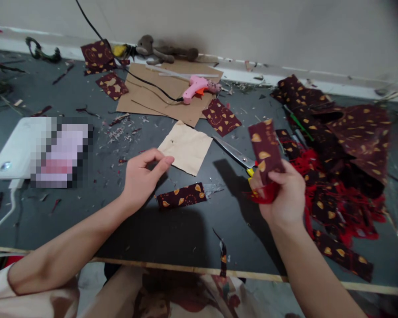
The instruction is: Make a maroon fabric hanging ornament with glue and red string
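Observation:
My left hand (144,176) is at the left corner of a cream cloth square (187,150), thumb and curled forefinger pinching its edge. The square lies nearly flat on the dark table. Raised over the table on the right, my right hand (287,194) grips a maroon fabric strip (264,148) with gold leaf shapes and frayed red threads at its lower end. Scissors (237,154) with yellow-and-black handles lie between the hands, partly behind that strip. Below the square is a short patterned fabric piece (182,195).
A pink glue gun (196,89) rests on cardboard (135,95) at the back. Maroon fabric (354,132) and red-fringed scraps are heaped at right. A white power bank (20,148) and blurred phone (64,152) lie left. A plush toy (166,51) lies along the wall.

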`<state>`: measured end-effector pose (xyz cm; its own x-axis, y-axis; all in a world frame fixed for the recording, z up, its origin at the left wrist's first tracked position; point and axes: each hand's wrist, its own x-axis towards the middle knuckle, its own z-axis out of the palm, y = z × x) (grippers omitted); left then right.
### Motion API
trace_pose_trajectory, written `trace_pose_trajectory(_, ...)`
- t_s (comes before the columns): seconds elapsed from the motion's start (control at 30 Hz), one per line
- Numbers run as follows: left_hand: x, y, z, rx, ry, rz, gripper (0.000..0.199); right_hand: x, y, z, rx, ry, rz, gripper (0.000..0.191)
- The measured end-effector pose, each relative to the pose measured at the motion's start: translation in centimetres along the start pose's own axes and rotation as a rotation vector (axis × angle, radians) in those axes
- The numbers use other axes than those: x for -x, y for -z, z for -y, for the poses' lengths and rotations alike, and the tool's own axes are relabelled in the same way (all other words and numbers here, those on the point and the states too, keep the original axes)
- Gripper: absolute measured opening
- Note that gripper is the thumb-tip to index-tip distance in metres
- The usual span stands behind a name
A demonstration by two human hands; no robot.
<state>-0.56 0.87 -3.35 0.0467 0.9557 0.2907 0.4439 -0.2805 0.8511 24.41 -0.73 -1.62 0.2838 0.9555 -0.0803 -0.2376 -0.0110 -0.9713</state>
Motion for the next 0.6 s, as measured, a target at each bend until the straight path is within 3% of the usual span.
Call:
trace_pose_trajectory(0.03,-0.2,0.0,0.1,-0.109,-0.077,-0.054,0.017,-0.3,0.1,0.3,-0.021,0.025,-0.022,0.003)
trace_pose_trajectory(0.1,-0.4,-0.1,0.2,-0.278,-0.246,-0.023,0.035,-0.6,0.2,0.6,-0.021,0.063,-0.029,0.007)
trace_pose_trajectory(0.23,0.7,-1.1,-0.4,-0.404,-0.548,0.492,0.024,-0.6,0.2,0.3,0.030,0.074,-0.006,0.007)
trace_pose_trajectory(0.3,1.5,-1.7,-0.9,-0.434,-0.633,0.642,0.029,-0.5,0.0,0.0,0.059,0.055,-0.023,0.005)
trace_pose_trajectory(0.5,2.2,-2.2,-1.6,-0.517,-0.683,0.706,0.035,-0.3,-0.3,-0.2,0.081,0.011,-0.057,0.005)
trace_pose_trajectory(0.6,2.1,-1.9,-1.8,-0.499,-0.713,0.680,0.032,-0.2,-0.2,-0.1,0.108,0.011,-0.039,0.004)
